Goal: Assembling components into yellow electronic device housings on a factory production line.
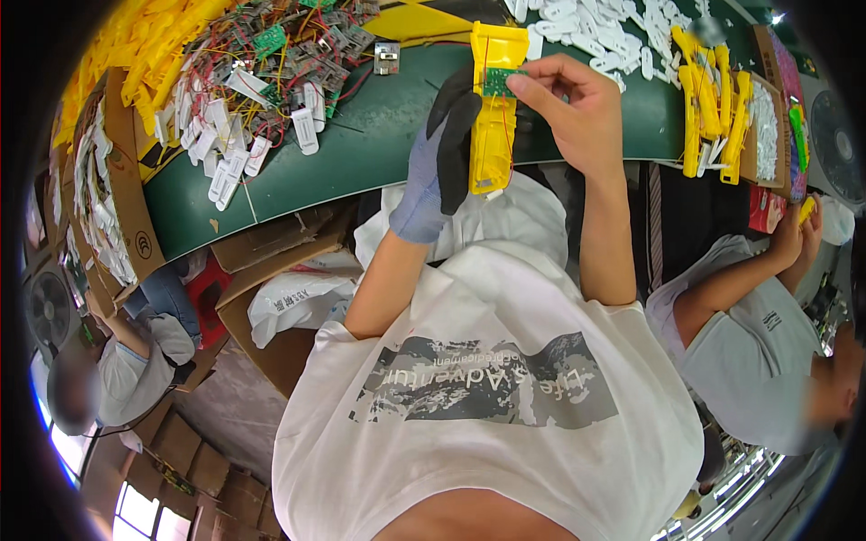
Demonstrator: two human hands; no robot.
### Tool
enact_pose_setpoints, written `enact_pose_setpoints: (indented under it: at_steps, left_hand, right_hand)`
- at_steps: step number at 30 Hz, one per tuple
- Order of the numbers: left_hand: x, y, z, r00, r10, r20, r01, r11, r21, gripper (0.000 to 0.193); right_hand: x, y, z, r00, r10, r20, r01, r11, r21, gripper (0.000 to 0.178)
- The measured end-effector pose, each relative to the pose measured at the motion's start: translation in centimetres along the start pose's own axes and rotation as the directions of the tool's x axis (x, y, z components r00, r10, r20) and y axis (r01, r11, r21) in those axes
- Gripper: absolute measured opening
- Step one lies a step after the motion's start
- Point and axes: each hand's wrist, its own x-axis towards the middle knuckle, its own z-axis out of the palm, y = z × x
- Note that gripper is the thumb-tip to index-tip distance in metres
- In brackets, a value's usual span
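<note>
My left hand [437, 155], in a grey-blue glove with black fingers, is closed around the side of a long yellow plastic housing [492, 160]. The housing is held upright above the table's near edge, with its open side facing me. A small green circuit board [497, 83] lies across its upper part, and thin red wires run down inside. With thumb and fingers, my bare right hand [582, 108] pinches the right end of that board; the fingertips behind it are partly hidden.
A tangled heap of wired metal parts and boards [271, 72] covers the table's left side, with white plastic strips [230, 162] beside it. More white pieces [622, 41] lie at back right, near yellow housings [708, 99]. Cardboard boxes [117, 171] flank the table. Co-workers [749, 334] sit nearby.
</note>
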Motion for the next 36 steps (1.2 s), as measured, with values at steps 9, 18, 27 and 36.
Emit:
enact_pose_setpoints:
  at_steps: [9, 18, 27, 36]
  left_hand:
    - [0.2, -0.8, -0.1, 1.000, -0.003, 0.013, 0.002, 0.998, 0.065, 0.038]
    - [0.6, -1.3, 1.2, 0.991, 0.067, -0.115, -0.050, 0.989, 0.142, 0.024]
    - [0.9, -1.6, 0.8, 0.976, 0.185, -0.119, -0.154, 0.961, 0.230, 0.020]
    - [0.8, -2.0, 0.5, 0.972, 0.167, -0.167, -0.133, 0.971, 0.199, 0.020]
  right_hand:
    - [-0.5, 0.9, -0.2, 0.999, 0.043, -0.026, -0.041, 0.997, 0.072, 0.016]
    - [-0.7, 1.0, 0.9, 0.967, -0.063, -0.245, 0.084, 0.993, 0.077, 0.015]
    - [-1.5, 1.0, 0.5, 0.988, -0.153, -0.033, 0.135, 0.939, -0.317, 0.025]
    - [-2.1, 1.2, 1.9, 0.991, -0.124, -0.045, 0.101, 0.937, -0.335, 0.023]
